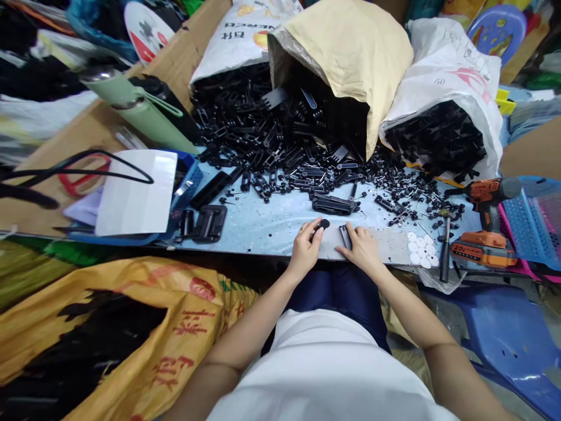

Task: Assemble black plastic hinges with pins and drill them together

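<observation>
My left hand rests at the near edge of the light blue table, fingers pinched on a small round black plastic part. My right hand lies beside it, fingers closed on a narrow black plastic strip. Both hands sit on a grey strip along the table edge. Just beyond them lies a stack of black hinged pieces. A large heap of black plastic clips spreads across the table behind.
Three open sacks spill black parts at the back. An orange cordless drill and white discs lie right. A blue basket with white paper sits left, a green flask behind. A yellow sack stands below left.
</observation>
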Motion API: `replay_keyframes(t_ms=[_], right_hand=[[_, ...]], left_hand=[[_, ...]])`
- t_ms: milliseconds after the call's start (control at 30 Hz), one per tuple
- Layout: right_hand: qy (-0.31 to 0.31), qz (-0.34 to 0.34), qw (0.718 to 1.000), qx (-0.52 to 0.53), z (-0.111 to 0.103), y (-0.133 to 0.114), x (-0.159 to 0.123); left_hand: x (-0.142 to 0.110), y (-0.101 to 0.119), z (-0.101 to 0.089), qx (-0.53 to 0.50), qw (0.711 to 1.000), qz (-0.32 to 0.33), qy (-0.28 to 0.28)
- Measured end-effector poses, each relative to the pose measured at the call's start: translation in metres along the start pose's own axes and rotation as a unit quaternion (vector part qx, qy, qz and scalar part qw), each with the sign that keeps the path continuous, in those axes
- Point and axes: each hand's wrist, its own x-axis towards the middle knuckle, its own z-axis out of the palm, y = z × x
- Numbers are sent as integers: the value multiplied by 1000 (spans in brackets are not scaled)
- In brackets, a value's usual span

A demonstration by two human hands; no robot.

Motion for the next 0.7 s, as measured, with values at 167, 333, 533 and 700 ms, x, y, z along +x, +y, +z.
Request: replay_keyframes(t_ms=[167, 333, 533, 700], right_hand=[[-48, 48, 904, 423, 10, -6, 6], [-75, 15, 811, 580, 10, 0, 0], [-13, -174, 893, 415, -6, 20, 1], [88, -180, 898, 392, 5, 4, -8]], left_hand=[[-6, 6, 14, -36, 998, 1, -57], [-8, 13, 18, -31, 996, 18, -79], [-16, 22, 14, 64, 991, 72, -89], [-20, 32, 28, 54, 989, 130, 53]])
